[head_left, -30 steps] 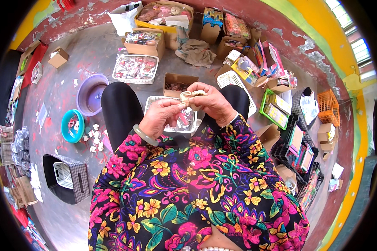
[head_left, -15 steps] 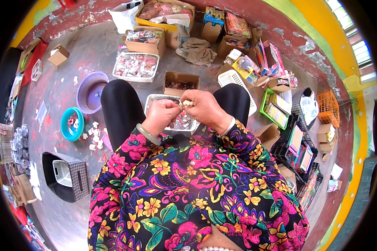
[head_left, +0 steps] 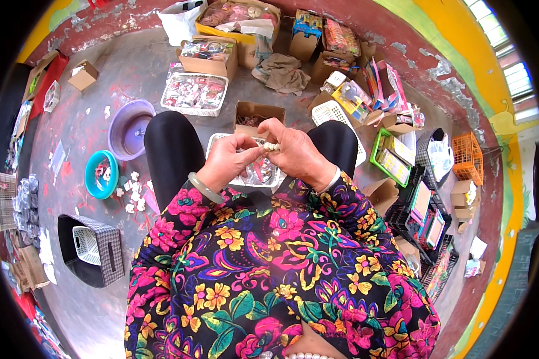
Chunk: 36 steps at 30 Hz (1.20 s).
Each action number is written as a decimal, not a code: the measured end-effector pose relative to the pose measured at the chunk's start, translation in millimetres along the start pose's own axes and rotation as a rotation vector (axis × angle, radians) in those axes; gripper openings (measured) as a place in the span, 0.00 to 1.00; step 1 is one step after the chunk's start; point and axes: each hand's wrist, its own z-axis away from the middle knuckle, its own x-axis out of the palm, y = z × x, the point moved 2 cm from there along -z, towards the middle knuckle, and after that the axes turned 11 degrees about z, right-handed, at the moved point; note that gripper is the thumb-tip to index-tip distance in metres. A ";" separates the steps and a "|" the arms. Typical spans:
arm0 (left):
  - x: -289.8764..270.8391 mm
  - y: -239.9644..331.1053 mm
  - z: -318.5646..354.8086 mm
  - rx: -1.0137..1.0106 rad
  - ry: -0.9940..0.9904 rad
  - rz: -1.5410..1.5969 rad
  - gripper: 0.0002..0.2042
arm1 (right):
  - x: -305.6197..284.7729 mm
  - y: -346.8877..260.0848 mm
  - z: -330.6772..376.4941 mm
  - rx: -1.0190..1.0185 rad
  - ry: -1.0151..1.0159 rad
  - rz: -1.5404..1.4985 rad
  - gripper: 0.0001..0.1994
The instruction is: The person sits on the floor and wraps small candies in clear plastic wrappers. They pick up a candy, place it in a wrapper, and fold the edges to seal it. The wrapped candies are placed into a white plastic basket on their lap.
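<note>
Both my hands meet in front of me, above a white plastic basket (head_left: 272,185) between my knees. My right hand (head_left: 302,157) is closed around a short row of cream beads (head_left: 272,146), its index finger bent and raised. Pinched together, the fingertips of my left hand (head_left: 226,160) touch the near end of the beads or something thin beside it, too small to make out. Small wrapped pieces in red and silver (head_left: 259,171) lie in the basket, partly hidden by my hands. Just beyond stands an open cardboard box (head_left: 259,110) with dark reddish contents.
Left on the floor are a purple basin (head_left: 117,133), a teal basin (head_left: 90,177), white scraps (head_left: 136,194) and a checked bin (head_left: 105,251). Ahead sits a filled white basket (head_left: 194,110) near cardboard boxes (head_left: 224,67). To the right are a green tray (head_left: 375,154) and black crates (head_left: 422,248).
My right index finger has lifted and bent away from the beads. The left hand has shifted slightly, its fingertips still at the beads. My left knee has moved up a little.
</note>
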 end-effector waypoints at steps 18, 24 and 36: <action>-11.0 -3.7 7.5 -0.152 -0.304 0.500 0.13 | -10.9 43.2 4.0 0.335 -0.026 -0.953 0.05; 2.2 5.4 4.1 -0.017 -0.135 0.345 0.24 | -7.2 28.7 4.4 0.184 0.067 -0.631 0.04; 2.8 5.9 8.3 0.036 -0.150 0.154 0.11 | -20.5 21.8 6.3 0.246 -0.199 -0.855 0.05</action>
